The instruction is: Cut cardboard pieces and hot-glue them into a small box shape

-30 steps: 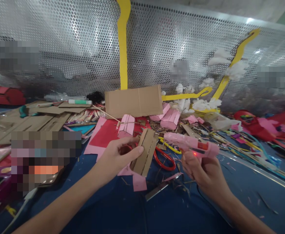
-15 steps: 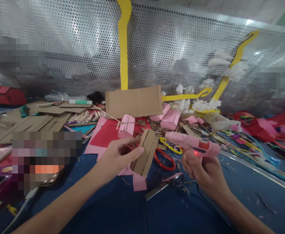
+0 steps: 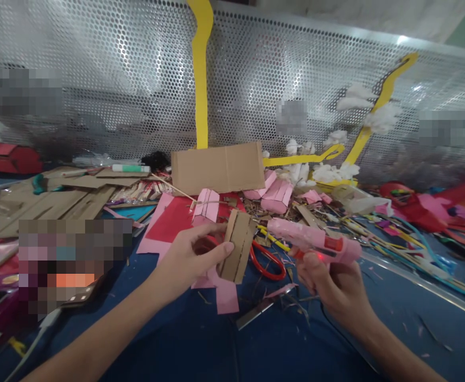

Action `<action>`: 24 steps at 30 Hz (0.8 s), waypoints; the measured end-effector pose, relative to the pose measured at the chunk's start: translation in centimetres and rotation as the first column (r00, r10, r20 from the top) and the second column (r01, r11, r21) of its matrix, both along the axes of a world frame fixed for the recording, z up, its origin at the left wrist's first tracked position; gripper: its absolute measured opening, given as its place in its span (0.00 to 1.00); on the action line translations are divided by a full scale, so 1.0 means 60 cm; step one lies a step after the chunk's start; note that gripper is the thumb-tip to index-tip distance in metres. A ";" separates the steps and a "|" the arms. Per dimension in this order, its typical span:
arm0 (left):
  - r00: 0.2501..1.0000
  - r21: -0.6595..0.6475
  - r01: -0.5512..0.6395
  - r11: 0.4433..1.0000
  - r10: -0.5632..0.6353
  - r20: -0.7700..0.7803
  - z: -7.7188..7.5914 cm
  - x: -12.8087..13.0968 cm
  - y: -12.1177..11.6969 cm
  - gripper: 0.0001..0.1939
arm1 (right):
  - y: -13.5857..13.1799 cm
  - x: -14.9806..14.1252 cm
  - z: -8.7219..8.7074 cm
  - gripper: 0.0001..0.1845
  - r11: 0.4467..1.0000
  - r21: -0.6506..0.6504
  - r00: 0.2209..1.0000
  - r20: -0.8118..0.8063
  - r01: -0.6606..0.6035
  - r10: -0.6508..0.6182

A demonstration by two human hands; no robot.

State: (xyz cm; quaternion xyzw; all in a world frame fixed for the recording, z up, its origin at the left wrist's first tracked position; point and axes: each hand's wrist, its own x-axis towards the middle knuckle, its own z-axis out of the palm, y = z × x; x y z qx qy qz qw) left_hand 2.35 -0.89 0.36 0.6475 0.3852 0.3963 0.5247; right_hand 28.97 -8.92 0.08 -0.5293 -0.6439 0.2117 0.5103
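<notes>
My left hand (image 3: 194,254) is closed on a folded brown cardboard piece (image 3: 238,246), its thumb pressed on the near face. The piece is held tilted, with dark lines running along its length. In my right hand (image 3: 330,278) is a pink glue gun (image 3: 312,236) with a small red light glowing near the trigger. The gun's nozzle points left, close to the upper right edge of the cardboard. Red-handled scissors (image 3: 270,262) lie behind and between the hands. Under the cardboard rests a pink paper scrap (image 3: 227,297).
A cardboard panel (image 3: 218,168) leans near the perforated metal screen (image 3: 248,79). Pink folded boxes (image 3: 278,196) sit before it. A metal blade-like strip (image 3: 256,313) lies on the blue table (image 3: 168,339). Cardboard sheets (image 3: 77,199) are piled left; sticks and scraps clutter the right.
The glue gun has tipped and shifted slightly, its nozzle now nearer the cardboard's top edge. My left hand has turned the cardboard piece a little more upright.
</notes>
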 end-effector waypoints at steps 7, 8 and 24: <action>0.998 0.057 0.034 0.998 -0.037 0.052 0.007 0.001 0.000 0.19 | -0.005 0.003 -0.001 0.19 0.999 -0.019 0.998 -0.059 -0.035 0.033; 0.998 0.061 0.029 0.998 -0.032 0.057 0.008 0.001 0.000 0.20 | -0.006 0.001 0.002 0.19 0.999 -0.018 0.998 -0.059 -0.033 0.032; 0.997 0.045 -0.024 0.999 0.021 0.077 0.006 0.001 0.000 0.20 | -0.010 0.001 -0.002 0.18 0.999 0.044 0.999 -0.036 -0.022 0.023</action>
